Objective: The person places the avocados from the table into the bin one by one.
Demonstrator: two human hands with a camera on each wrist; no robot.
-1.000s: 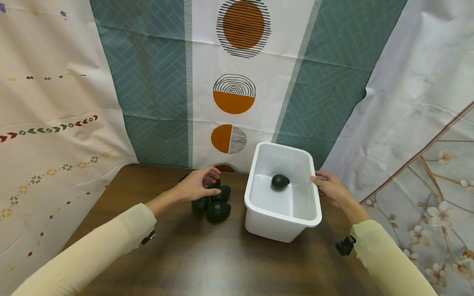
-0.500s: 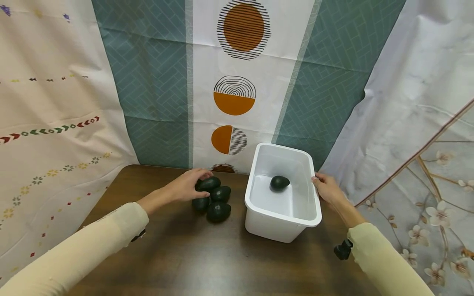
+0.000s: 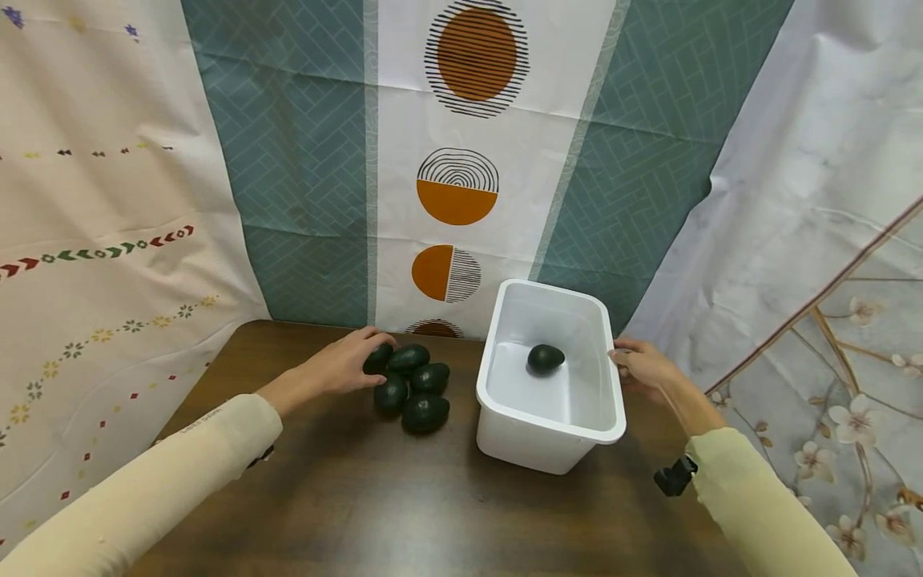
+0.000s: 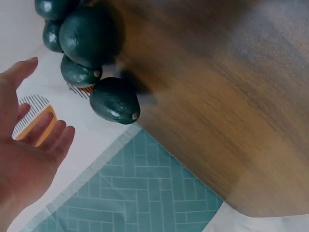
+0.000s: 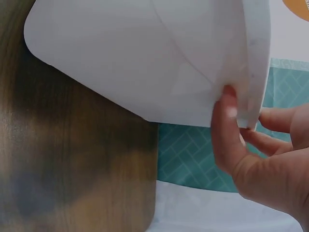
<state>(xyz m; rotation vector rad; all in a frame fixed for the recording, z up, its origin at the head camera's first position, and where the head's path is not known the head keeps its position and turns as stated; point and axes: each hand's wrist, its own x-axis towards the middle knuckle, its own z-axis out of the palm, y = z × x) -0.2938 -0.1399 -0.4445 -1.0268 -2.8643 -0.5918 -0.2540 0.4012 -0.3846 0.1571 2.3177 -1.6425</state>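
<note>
Lying beside left hand (image 3: 342, 365), clustered avocados (image 3: 421, 379)

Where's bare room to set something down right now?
Widest: the front of the table, on the near side of the five avocados and white tub. A narrow strip separates those two. Inside the tub, floor surrounds the lone avocado. Crowded: the five avocados, bunched beside the left hand, and the tub's right rim, gripped by the right hand.
</note>
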